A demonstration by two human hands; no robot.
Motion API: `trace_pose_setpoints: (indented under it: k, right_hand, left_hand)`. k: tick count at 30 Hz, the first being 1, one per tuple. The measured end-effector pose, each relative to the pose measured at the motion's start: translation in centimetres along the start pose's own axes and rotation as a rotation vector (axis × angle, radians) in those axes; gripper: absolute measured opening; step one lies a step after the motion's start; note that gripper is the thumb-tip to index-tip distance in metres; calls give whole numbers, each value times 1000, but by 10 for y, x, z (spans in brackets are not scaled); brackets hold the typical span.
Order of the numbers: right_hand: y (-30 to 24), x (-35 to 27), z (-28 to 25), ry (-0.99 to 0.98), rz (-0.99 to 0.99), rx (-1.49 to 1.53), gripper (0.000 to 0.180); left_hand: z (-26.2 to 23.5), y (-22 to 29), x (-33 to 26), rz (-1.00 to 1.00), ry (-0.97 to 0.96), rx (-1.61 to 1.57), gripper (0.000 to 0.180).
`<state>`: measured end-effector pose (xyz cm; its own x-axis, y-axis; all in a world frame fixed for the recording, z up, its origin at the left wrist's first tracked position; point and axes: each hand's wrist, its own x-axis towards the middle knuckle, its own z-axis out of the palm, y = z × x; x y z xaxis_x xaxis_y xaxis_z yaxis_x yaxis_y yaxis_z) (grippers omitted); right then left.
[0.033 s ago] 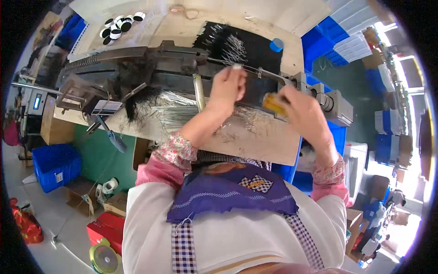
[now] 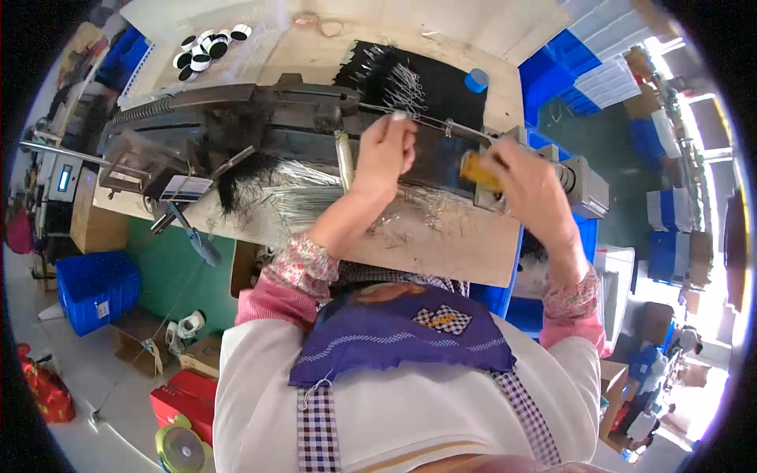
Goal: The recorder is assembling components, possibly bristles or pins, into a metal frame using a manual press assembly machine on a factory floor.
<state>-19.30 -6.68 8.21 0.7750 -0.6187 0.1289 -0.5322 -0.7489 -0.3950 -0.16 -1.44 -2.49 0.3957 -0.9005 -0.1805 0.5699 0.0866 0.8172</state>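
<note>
My left hand [image 2: 384, 158] is closed in a pinch at a thin metal rod of the long dark machine [image 2: 292, 101]; a small white bit shows at its fingertips, and what it pinches is too small to make out. To the right, my right hand [image 2: 532, 189] grips a yellow block-like object [image 2: 479, 171] beside the machine's right end. Motion blurs that object, so its kind cannot be told. Behind my left hand, several wire pieces with looped ends and dark bristles [image 2: 404, 85] lie on a black cloth [image 2: 461, 102]. Straight metal wires [image 2: 296, 197] are heaped left of my left forearm.
A blue round cap [image 2: 476, 80] sits on the cloth's right side. Black-and-white round pieces [image 2: 201, 59] rest in a clear tray at the back left. Grey machine parts [image 2: 585, 188] stick out past the table's right edge. Blue-handled pliers [image 2: 201, 244] hang off the front left.
My left hand has shifted slightly left along the rod. My right hand and the yellow object have moved a little, with the fingers tilted differently.
</note>
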Motion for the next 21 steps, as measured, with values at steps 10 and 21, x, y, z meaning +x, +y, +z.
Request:
trace_pose_setpoints:
  k: [10,21]
  right_hand:
    - [-10,123,55,-322,-158,274,25]
    - [6,139,37,-559,99,734,31]
  left_hand:
    - [0,18,-16,-47,44,-90,28]
    - [-3,13,-9,-85,-157,-107,64]
